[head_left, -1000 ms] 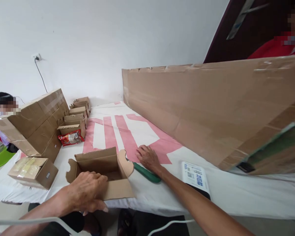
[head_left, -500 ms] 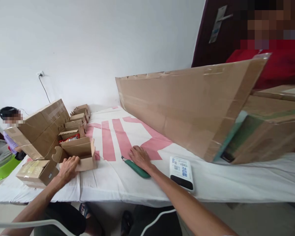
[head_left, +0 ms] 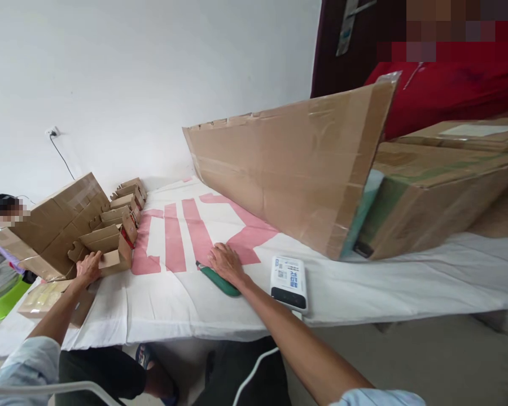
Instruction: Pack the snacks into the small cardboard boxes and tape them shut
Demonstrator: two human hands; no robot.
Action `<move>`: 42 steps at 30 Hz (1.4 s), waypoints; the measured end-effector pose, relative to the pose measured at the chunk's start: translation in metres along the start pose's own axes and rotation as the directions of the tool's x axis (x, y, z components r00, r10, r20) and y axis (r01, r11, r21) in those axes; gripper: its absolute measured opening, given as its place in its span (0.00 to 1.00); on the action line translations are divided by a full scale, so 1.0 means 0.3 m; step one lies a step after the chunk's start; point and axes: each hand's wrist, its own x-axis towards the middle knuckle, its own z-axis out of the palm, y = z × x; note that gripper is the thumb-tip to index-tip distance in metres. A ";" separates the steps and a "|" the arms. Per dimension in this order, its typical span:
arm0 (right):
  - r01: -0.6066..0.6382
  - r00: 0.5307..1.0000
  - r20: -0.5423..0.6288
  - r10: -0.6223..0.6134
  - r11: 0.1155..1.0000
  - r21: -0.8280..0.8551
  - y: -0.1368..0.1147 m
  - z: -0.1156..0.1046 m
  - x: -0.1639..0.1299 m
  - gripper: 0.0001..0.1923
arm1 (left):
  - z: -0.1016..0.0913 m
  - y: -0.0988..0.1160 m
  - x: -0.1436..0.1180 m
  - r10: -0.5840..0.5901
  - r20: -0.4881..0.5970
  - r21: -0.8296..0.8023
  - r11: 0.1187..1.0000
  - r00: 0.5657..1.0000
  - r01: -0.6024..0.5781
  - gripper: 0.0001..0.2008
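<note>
At the left, my left hand point(head_left: 88, 267) has its fingers over the near wall of an open cardboard box point(head_left: 117, 259), gripping it. This box stands at the front end of a row of similar open boxes point(head_left: 127, 197). My right hand point(head_left: 226, 263) lies on the white and pink cloth, palm down with fingers loosely stretched. Just beside it, partly under its wrist side, is a green utility knife point(head_left: 220, 282); the hand is not wrapped around it. A closed, taped carton point(head_left: 46, 301) sits near my left forearm.
A white device point(head_left: 288, 279) with a cable lies right of my right hand. A tall cardboard panel point(head_left: 279, 175) stands across the table, larger cartons point(head_left: 440, 197) behind it. A person in red point(head_left: 449, 96) is at the right, another person point(head_left: 4, 208) at the far left.
My left hand has pushed the open box away from me, up against the row. My right hand stays by the utility knife. The view has turned slightly right.
</note>
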 end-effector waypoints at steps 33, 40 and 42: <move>-0.013 1.000 0.001 0.013 0.998 0.062 0.011 0.001 -0.009 0.12 | 0.066 0.114 0.109 -0.196 -0.106 -0.148 0.973 0.975 0.179 0.18; -0.003 1.000 0.005 0.002 0.992 0.128 0.028 -0.002 0.009 0.15 | 0.093 0.109 0.097 -0.184 -0.124 -0.201 0.967 0.975 0.157 0.20; -0.010 1.000 0.014 0.009 0.990 0.137 0.033 -0.012 0.015 0.16 | 0.103 0.106 0.091 -0.186 -0.134 -0.223 0.963 0.973 0.153 0.23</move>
